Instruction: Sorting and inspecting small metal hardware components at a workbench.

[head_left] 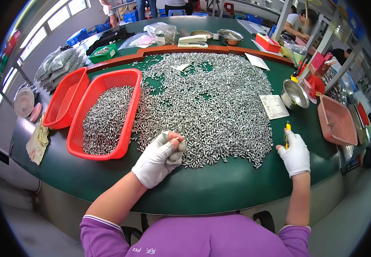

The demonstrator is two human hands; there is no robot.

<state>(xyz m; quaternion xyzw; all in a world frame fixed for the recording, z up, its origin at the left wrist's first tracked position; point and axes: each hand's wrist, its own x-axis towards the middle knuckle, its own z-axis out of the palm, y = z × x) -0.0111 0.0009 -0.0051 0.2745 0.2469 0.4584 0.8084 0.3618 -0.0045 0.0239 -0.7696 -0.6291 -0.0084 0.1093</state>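
A wide layer of small silver metal pieces (220, 107), oblong in shape, covers the middle of the green table. My left hand (159, 159), in a white glove with bare fingertips, is closed above the near-left edge of the layer. Whatever its curled fingers hold is hidden. To the right of the pieces, my right hand (295, 155), gloved the same way, has its fingers around a slim yellow tool (288, 127) that looks like a box cutter. Left of the layer stands a red perforated basket (135, 103), part filled with the same pieces.
Another red basket (59, 122) stands further left, beside a stained cloth (38, 143). On the right are a steel bowl (295, 94), a printed paper slip (274, 107) and a pink tray (337, 130). A wooden strip (140, 55) borders the far side; a co-worker (297, 25) sits beyond.
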